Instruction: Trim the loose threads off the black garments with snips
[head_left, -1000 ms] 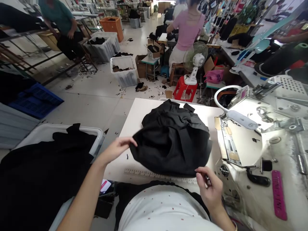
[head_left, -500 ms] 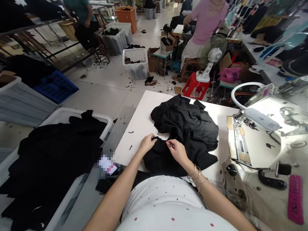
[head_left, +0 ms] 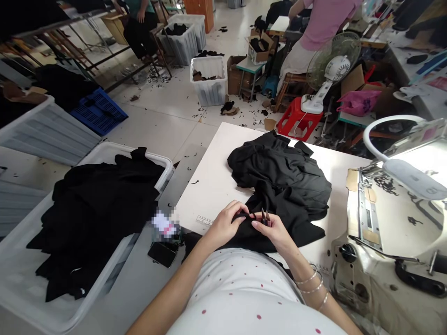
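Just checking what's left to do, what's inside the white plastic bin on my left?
The white plastic bin holds a loose heap of black fabric. Whatever lies beneath the heap's top layers is covered and can't be seen.

- The pointed metal tool (head_left: 266, 217): mostly hidden by the right hand (head_left: 274, 231), its kind too small to tell.
- The black garment (head_left: 279, 181): hidden under the left hand (head_left: 226, 224).
- The small object (head_left: 165, 225) beside the table: blurred.
- The seated person (head_left: 139, 28), the person in pink (head_left: 328, 23): cut off by the top edge.
- The sewing machine (head_left: 377, 223): cut off by the right edge.

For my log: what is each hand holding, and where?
The left hand pinches a fold of the black garment; the right hand holds what look like small snips, tips showing.
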A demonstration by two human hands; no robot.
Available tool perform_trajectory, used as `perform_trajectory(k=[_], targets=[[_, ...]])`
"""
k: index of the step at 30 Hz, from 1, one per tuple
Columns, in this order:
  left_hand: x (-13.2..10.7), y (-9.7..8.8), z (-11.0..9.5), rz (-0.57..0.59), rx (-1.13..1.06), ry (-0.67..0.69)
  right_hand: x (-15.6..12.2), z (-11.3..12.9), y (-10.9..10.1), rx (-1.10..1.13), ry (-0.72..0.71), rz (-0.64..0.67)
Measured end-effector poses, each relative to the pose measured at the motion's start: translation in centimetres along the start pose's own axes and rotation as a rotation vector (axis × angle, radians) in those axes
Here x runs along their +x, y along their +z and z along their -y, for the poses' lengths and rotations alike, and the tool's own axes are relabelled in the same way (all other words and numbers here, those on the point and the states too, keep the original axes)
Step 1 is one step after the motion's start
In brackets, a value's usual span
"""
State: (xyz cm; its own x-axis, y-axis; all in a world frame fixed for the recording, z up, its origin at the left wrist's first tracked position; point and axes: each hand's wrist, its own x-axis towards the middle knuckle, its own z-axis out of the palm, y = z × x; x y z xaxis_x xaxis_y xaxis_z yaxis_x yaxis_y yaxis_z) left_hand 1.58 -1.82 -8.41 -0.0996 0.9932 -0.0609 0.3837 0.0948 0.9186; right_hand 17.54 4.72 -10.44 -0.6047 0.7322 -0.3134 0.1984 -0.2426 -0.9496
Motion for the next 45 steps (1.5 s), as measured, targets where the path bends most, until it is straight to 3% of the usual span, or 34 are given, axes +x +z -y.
perform_trajectory(k=[4,9,14,19,25,33,40,45], targets=[[-0.2,-0.9,-1.0,0.122,0.156,0.052,-1.1,0.3,-0.1,0.147,-0.018,-0.013],[0.1,-1.5,-2.4,0.054,0.257,0.089,-1.6,0.9,0.0,0.151,-0.048,-0.068],[0.4,-0.9,-2.8,-0.073,0.075,-0.089,-2.1,2.1,-0.1,0.083,-0.125,-0.147],[0.2,-0.6,-3.2,-0.065,-0.185,-0.184,-2.4,3.3,-0.1,0.068,-0.141,-0.139],[-0.2,-0.6,-4.4,-0.105,-0.190,-0.203,-2.9,4.4,0.9,0.071,-0.127,-0.216],[-0.9,-0.5,-4.8,-0.116,-0.173,-0.169,-3.4,4.0,0.7,0.141,-0.152,-0.141],[-1.0,-0.7,-5.0,-0.062,-0.232,-0.031,-3.7,4.3,1.0,0.133,-0.128,-0.165],[-1.0,-0.8,-5.3,-0.060,-0.233,-0.079,-3.6,4.4,1.0,0.095,-0.122,-0.147]])
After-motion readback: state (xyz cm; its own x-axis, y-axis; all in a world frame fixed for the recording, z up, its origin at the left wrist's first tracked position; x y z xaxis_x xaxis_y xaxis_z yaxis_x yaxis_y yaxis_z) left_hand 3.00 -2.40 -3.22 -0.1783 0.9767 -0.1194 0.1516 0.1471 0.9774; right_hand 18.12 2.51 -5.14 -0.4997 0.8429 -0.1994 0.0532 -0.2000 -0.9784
